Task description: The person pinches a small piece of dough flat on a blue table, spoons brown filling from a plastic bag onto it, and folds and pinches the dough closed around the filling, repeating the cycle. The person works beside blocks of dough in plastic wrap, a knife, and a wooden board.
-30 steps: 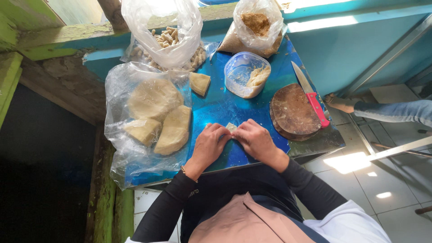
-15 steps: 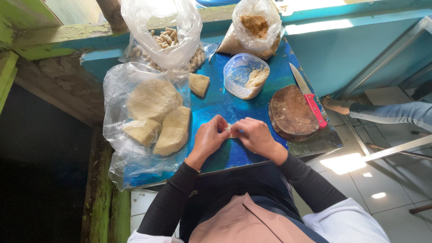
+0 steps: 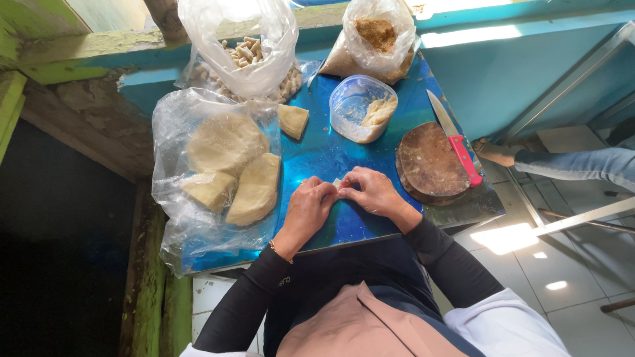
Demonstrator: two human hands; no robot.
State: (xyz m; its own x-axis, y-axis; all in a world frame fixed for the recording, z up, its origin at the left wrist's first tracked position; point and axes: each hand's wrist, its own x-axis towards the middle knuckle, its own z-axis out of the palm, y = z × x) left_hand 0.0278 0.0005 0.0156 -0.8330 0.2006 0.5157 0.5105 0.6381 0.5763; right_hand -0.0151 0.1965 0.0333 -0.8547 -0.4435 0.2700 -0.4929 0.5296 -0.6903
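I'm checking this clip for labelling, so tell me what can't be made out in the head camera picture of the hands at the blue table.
- Small pale piece between left hand and right hand: fingers cover most of it; shape and grip unclear.
- Clear plastic tub: cloudy wall blurs the contents.
- Red-handled knife: blade partly over the round brown wooden board, so its edge is unreadable.
- Another person's leg: cut off by the right edge.

table top (image 3: 344, 225): glossy blue metal | bags (image 3: 198, 225): clear crinkled plastic | cutting board (image 3: 430, 162): worn matt wood
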